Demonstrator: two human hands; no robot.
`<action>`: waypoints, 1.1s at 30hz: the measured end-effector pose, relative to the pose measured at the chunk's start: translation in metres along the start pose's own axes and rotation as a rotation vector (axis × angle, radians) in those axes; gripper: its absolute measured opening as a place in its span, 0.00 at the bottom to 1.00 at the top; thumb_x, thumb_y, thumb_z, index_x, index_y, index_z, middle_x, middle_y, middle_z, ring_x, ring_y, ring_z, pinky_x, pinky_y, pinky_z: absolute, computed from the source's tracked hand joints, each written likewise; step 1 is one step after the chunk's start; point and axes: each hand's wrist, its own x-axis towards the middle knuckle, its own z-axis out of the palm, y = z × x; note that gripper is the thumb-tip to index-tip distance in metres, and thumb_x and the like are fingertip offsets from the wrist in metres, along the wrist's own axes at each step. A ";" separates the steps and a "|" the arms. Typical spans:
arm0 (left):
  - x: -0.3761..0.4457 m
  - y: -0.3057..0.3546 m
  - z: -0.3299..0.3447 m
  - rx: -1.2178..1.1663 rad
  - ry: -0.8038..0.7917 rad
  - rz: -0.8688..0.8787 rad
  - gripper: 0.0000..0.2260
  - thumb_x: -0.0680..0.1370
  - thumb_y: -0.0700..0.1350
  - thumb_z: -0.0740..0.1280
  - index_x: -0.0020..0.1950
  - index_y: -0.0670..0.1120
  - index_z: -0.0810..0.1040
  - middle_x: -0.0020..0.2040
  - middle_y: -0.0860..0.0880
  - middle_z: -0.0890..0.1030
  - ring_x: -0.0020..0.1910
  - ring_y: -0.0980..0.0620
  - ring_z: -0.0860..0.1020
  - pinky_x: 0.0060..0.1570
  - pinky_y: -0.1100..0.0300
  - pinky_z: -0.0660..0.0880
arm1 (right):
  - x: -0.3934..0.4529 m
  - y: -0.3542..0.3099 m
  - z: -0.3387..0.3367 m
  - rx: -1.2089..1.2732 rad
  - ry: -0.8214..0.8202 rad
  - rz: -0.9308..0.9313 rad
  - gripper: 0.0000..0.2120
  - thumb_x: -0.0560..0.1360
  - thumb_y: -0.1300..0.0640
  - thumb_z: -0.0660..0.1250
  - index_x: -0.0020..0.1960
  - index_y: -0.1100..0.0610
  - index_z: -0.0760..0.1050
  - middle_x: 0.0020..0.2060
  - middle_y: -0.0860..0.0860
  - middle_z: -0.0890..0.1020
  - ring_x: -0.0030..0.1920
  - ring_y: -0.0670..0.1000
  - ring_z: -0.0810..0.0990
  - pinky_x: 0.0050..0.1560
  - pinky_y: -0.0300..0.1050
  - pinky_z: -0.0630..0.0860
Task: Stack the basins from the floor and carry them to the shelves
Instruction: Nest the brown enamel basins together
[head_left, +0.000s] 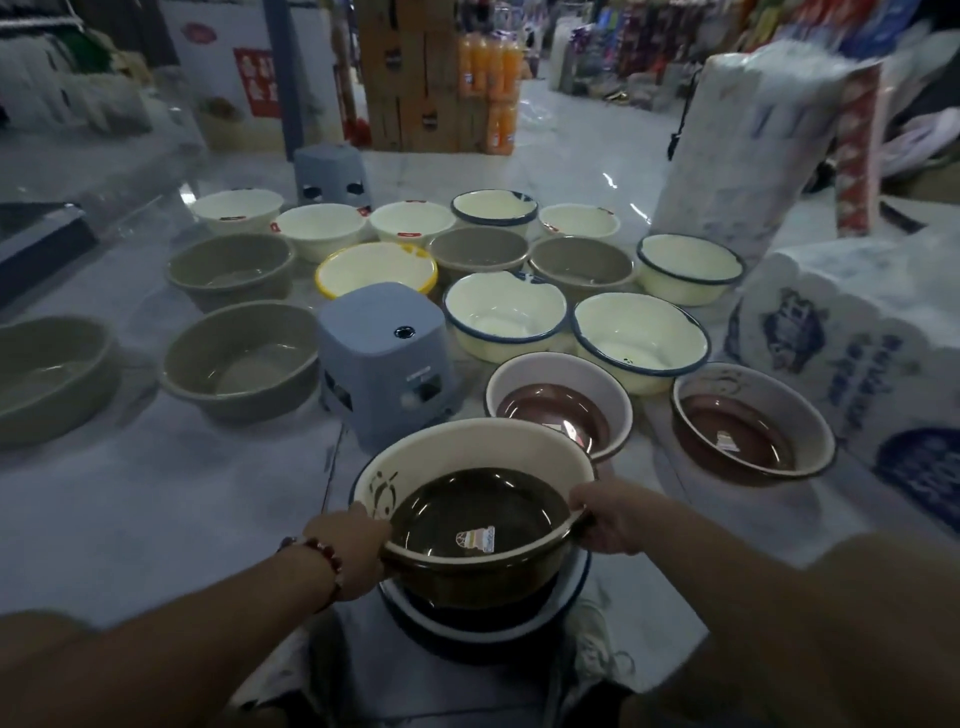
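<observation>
Both hands, left hand (358, 551) and right hand (608, 517), are curled over opposite rims of a brown-bottomed, cream-walled plastic basin (470, 514), held above a short nested stack (483, 618). Beyond the grey plastic stool (384, 358), many basins remain unstacked on the floor; stacking is judged barely begun.

You will find nothing here that reads clearly. The sticker (474, 539) inside the brown basin (467, 519) you hold is too small to make out. The red poster (255, 82) on the white panel and the blue print on the wrapped bundle (852, 364) at your right are blurred.
</observation>
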 end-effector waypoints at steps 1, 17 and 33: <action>0.005 0.003 -0.001 0.032 -0.029 0.011 0.21 0.78 0.63 0.60 0.65 0.54 0.73 0.63 0.46 0.73 0.58 0.46 0.77 0.57 0.52 0.75 | 0.002 0.006 0.001 0.002 -0.012 0.017 0.06 0.73 0.70 0.61 0.49 0.64 0.71 0.37 0.60 0.78 0.29 0.55 0.80 0.26 0.44 0.79; 0.087 0.080 -0.082 -0.034 0.094 0.340 0.20 0.77 0.56 0.64 0.69 0.54 0.73 0.66 0.51 0.76 0.65 0.48 0.73 0.65 0.51 0.70 | 0.007 0.010 -0.011 -1.145 0.118 -0.421 0.30 0.73 0.51 0.69 0.72 0.55 0.64 0.63 0.55 0.77 0.60 0.56 0.78 0.58 0.47 0.76; 0.182 0.092 -0.113 -0.012 -0.143 0.287 0.25 0.79 0.56 0.61 0.73 0.48 0.69 0.70 0.46 0.73 0.65 0.46 0.74 0.64 0.54 0.72 | 0.109 -0.051 -0.040 -1.116 0.315 -0.311 0.25 0.78 0.46 0.60 0.73 0.53 0.65 0.69 0.57 0.71 0.67 0.60 0.72 0.67 0.54 0.70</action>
